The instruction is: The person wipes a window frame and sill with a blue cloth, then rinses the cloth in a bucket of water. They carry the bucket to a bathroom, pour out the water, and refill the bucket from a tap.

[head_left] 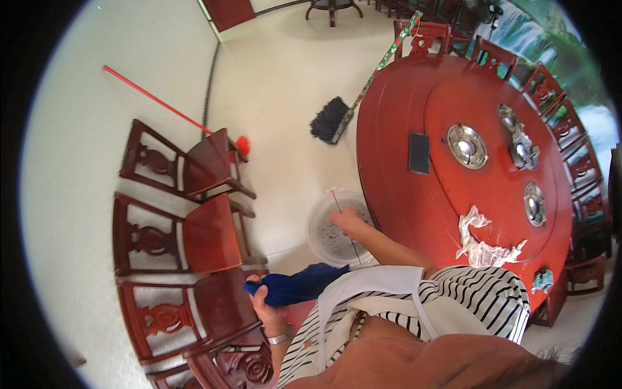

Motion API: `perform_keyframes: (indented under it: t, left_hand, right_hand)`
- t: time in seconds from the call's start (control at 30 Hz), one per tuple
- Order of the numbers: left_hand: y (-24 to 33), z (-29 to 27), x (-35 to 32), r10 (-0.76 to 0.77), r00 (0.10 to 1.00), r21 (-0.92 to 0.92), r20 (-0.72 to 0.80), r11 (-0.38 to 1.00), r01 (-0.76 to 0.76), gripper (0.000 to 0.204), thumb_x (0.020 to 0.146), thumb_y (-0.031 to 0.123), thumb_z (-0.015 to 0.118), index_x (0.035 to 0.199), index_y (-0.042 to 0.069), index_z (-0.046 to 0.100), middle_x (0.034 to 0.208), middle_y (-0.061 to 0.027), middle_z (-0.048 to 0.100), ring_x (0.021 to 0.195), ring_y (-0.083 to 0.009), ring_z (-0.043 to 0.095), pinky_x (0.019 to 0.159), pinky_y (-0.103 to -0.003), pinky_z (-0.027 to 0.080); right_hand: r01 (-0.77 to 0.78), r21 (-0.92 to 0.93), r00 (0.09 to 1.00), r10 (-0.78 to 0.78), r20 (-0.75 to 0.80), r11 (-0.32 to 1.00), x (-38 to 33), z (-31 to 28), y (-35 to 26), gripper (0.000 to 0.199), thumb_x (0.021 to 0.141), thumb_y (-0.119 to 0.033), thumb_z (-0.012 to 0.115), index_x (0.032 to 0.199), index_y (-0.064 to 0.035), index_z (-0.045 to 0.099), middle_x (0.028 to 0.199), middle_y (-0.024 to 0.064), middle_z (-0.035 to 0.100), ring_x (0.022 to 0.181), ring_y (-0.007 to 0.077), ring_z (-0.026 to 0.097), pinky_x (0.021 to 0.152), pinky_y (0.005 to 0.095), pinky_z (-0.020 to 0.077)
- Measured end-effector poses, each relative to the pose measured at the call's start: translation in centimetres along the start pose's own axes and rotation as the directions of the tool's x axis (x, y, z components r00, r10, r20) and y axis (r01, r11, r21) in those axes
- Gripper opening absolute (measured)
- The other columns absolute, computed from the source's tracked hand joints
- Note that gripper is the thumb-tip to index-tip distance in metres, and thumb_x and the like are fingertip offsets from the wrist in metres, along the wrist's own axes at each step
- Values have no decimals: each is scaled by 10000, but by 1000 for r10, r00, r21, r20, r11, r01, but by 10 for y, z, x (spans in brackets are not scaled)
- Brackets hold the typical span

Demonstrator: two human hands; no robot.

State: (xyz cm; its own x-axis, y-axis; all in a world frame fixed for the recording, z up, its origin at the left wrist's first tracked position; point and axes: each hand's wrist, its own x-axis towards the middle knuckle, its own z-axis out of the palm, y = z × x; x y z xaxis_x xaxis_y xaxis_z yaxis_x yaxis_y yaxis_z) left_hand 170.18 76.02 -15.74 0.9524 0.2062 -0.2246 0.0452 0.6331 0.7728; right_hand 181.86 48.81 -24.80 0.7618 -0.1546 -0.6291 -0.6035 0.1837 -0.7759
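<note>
The left hand (260,299), left of the bucket (312,228) and on its near side, is curled around one end of a blue cloth (295,286), which stretches sideways toward the bucket's near rim; whether the two touch I cannot tell. The right hand (350,222) is over the bucket, its fingers closed about a thin rod (334,199) that crosses the bucket's mouth. The bucket is pale and round, standing on the floor (285,149) with something greyish and speckled inside. Just right of it is the round red table (395,214). On this, to the bucket's right, lie a crumpled clear plastic sheet (483,249) and, further right and nearer the person, a teal rag (543,280); beyond the bucket and to its right are a dark slab (419,153) and shiny metal dishes (468,146). Left of the bucket stands a row of dark red chairs (210,233). Past the bucket, on the far side, rests a black-bristled broom (329,120), its patterned handle slanting off to the right. Beyond the bucket and to its left, a red pole (155,98) slants down to a red brush head (242,145) behind a chair.
</note>
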Motion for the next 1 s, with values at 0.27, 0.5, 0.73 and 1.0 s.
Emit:
perform_keyframes:
  t: [0.27, 0.5, 0.73, 1.0]
  left_hand:
    - [-68, 37, 183, -546, 796, 251, 262, 835, 490, 505, 627, -23, 505, 1127, 51, 506, 1111, -147, 563, 868, -259, 609, 728, -389, 559]
    - [-133, 121, 274, -674, 619, 372, 404, 739, 562, 602, 630, -67, 484, 1225, 25, 500, 1197, -109, 537, 1003, -267, 588, 809, -369, 539]
    - [-159, 170, 360, -780, 567, 346, 264, 626, 699, 418, 674, -26, 532, 1089, 9, 565, 972, -90, 639, 875, -234, 632, 825, -345, 515]
    - [-207, 153, 497, -771, 635, 543, 41, 551, 634, 218, 725, 79, 619, 942, 58, 611, 879, -97, 647, 820, -249, 633, 789, -370, 515]
  right_hand:
    - [0, -119, 1000, -1, -1, 993, 87, 31, -77, 155, 747, -182, 641, 727, -38, 590, 615, 38, 527, 478, 164, 477, 406, 346, 352]
    - [106, -179, 993, -94, 72, 978, 150, 61, -146, 333, 720, -267, 655, 827, 47, 624, 697, 141, 603, 601, 248, 571, 514, 397, 449]
    - [94, -310, 994, -70, 87, 946, 245, 79, -193, 540, 725, -335, 635, 945, 156, 592, 849, 271, 625, 754, 341, 624, 686, 440, 504]
    - [-117, 0, 986, 116, 116, 993, 367, 106, -203, 591, 695, -335, 644, 964, 187, 582, 940, 333, 620, 865, 384, 636, 773, 438, 492]
